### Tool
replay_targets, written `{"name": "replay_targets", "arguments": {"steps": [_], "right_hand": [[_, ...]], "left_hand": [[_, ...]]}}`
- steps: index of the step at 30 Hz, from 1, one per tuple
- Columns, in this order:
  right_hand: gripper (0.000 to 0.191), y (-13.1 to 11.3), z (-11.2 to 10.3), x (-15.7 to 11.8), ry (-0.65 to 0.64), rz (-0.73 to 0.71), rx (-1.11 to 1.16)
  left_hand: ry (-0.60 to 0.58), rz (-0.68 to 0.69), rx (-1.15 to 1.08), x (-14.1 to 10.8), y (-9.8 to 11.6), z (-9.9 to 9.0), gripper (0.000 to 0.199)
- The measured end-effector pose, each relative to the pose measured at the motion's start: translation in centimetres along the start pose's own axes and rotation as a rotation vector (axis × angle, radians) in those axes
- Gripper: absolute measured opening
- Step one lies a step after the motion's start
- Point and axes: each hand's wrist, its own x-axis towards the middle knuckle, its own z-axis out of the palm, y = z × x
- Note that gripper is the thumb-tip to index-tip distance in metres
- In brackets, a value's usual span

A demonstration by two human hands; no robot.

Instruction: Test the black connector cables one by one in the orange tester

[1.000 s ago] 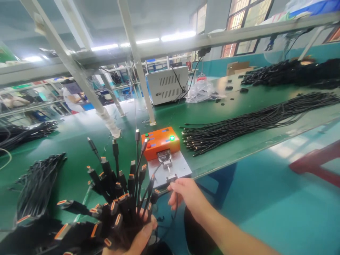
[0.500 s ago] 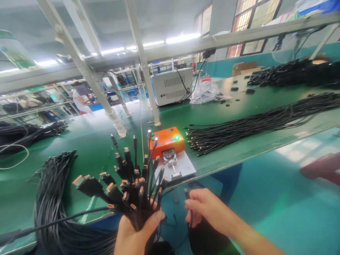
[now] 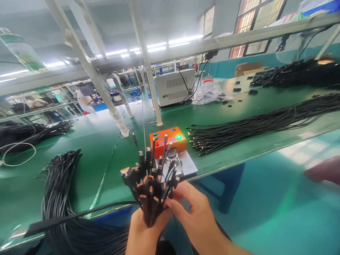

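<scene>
My left hand [image 3: 146, 228] is wrapped round a bundle of black USB cables [image 3: 151, 180], whose plugs fan upward, several with orange inside. At the right side of that bundle is my right hand [image 3: 195, 212], thumb and forefinger pinched together on a cable there; its plug end is partly hidden by the fingers. Just beyond the plugs, an orange tester box [image 3: 175, 132] with a lit green light sits on the bench. Its metal plate [image 3: 190, 164], carrying a small fixture, is partly covered by the cables.
Long black cables [image 3: 239, 129] lie to the right on the green bench [image 3: 98, 148], and another bunch [image 3: 60, 187] hangs over the front edge at left. A grey metal case [image 3: 175, 86] stands behind white uprights. A person [image 3: 84, 99] is in the far background.
My right hand has moved left and up, from holding a single cable apart to the bundle's right side. The left hand and its bundle have shifted slightly right.
</scene>
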Motion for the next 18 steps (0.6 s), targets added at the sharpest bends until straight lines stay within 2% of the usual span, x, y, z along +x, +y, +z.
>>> {"name": "replay_targets", "arguments": {"steps": [2, 5, 7, 9, 11, 13, 16, 18], "right_hand": [[0.016, 0.4, 0.4, -0.1, 0.04, 0.022, 0.093], [0.019, 1.3, 0.2, -0.1, 0.091, 0.187, 0.353], [0.024, 1.8, 0.0, -0.1, 0.1, 0.244, 0.466], [0.026, 2.2, 0.1, -0.1, 0.08, 0.207, 0.429], [0.016, 2.3, 0.5, -0.2, 0.069, 0.15, 0.351], [0.016, 2.4, 0.9, -0.2, 0.075, 0.13, 0.387], [0.019, 3.0, 0.9, -0.1, 0.13, 0.228, 0.583], [0.022, 3.8, 0.5, 0.1, 0.191, 0.33, 0.617]], "left_hand": [[0.087, -0.02, -0.019, 0.2, -0.4, -0.4, 0.02], [0.198, -0.063, -0.068, 0.6, -1.1, -1.1, 0.022], [0.203, -0.062, -0.075, 0.8, -1.3, -1.2, 0.022], [0.162, -0.037, -0.025, 0.8, -1.1, -0.6, 0.02], [0.09, -0.004, 0.039, 0.7, -0.8, 0.2, 0.02], [0.059, -0.009, 0.039, 0.6, -0.4, 0.6, 0.021], [0.148, -0.07, -0.034, 0.5, -0.1, 0.0, 0.021], [0.196, -0.107, -0.061, 0.5, 0.0, -0.9, 0.024]]}}
